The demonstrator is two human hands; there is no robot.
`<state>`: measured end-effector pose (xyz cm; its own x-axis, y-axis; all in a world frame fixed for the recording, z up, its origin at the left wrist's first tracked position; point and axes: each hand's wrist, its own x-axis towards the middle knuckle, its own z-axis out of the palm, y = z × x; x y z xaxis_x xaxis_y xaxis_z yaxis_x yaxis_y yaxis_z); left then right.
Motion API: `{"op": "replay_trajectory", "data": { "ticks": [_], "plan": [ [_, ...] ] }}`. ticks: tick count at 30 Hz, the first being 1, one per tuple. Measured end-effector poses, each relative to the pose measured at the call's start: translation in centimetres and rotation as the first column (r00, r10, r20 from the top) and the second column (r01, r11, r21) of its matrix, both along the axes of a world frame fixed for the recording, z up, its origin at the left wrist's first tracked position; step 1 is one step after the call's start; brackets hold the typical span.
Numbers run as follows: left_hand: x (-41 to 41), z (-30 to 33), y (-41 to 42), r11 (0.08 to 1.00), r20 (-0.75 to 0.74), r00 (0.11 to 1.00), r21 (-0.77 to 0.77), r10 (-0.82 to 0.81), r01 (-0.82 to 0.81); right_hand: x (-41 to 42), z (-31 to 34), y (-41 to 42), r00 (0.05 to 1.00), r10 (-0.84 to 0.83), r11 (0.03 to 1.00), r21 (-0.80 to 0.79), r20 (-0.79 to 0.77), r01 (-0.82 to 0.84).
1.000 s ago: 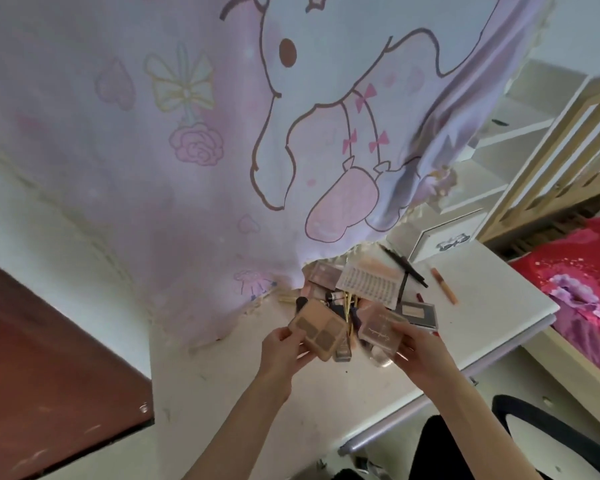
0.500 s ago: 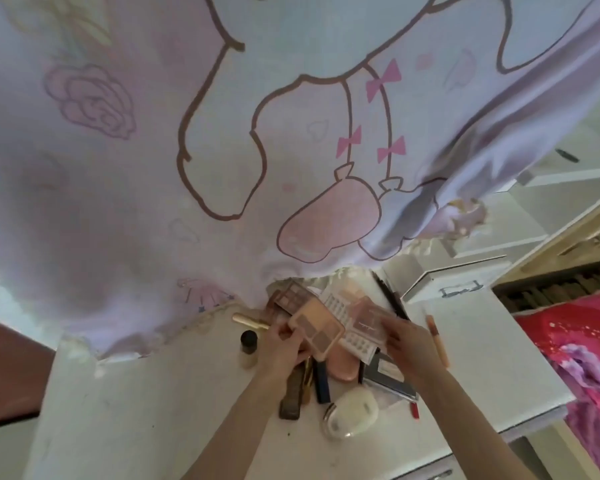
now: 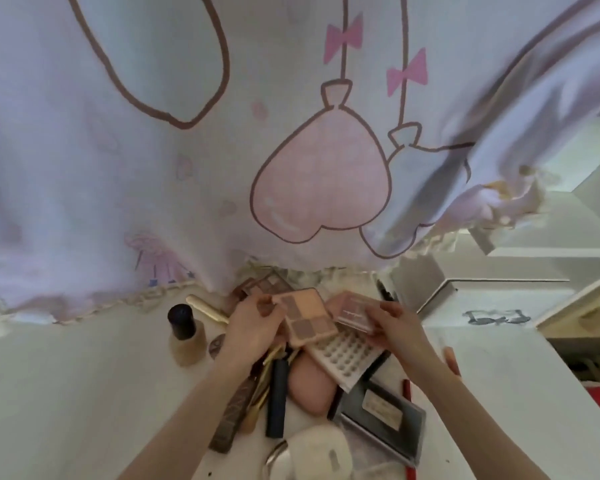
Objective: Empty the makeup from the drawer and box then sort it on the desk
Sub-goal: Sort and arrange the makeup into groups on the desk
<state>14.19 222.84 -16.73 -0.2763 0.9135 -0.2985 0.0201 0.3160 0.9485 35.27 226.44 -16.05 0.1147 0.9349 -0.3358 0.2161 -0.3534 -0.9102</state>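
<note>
Fabric (image 3: 291, 133) printed with pink bows and a cartoon figure fills the upper frame, hanging over a white surface (image 3: 84, 393) strewn at centre with makeup. Below it the left hand (image 3: 253, 327) grips an orange eyeshadow palette (image 3: 303, 315) with curled fingers, and the right hand (image 3: 397, 327) pinches a pink compact (image 3: 354, 310) just beside it, both held over a white dotted tray (image 3: 347, 355). Smaller pieces lie lower: a grey case (image 3: 383, 414), a round white compact (image 3: 317, 452), a peach sponge (image 3: 309, 386), a dark-capped bottle (image 3: 184, 337) at left.
</note>
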Motion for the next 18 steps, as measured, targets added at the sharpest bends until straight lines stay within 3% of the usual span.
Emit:
{"op": "replay_trajectory", "data": {
  "ticks": [3,5,11,15,18],
  "plan": [
    [0.4,-0.8,0.1,0.993,-0.133,0.985,0.057,0.106,-0.099,0.7,-0.8,0.6,0.966,0.125,0.978,0.133,0.228,-0.158],
    [1.5,-0.6,-0.4,0.988,-0.248,0.958,0.097,0.141,-0.120,1.0,-0.9,0.5,0.948,0.180,0.960,0.164,0.264,-0.228],
    [4.5,0.9,-4.3,0.996,-0.680,0.733,0.070,0.004,0.060,2.1,-0.4,-1.5,0.898,0.259,0.924,0.179,0.355,-0.337],
    [5.7,1.7,-7.0,0.975,-0.746,0.665,0.177,0.045,0.132,3.2,0.1,-3.8,0.934,0.238,0.921,0.245,0.268,-0.304],
    [6.1,0.8,-9.7,0.937,-0.755,0.654,0.260,0.047,0.233,4.2,-0.1,-7.3,0.912,0.242,0.849,0.384,0.330,-0.364]
  ]
}}
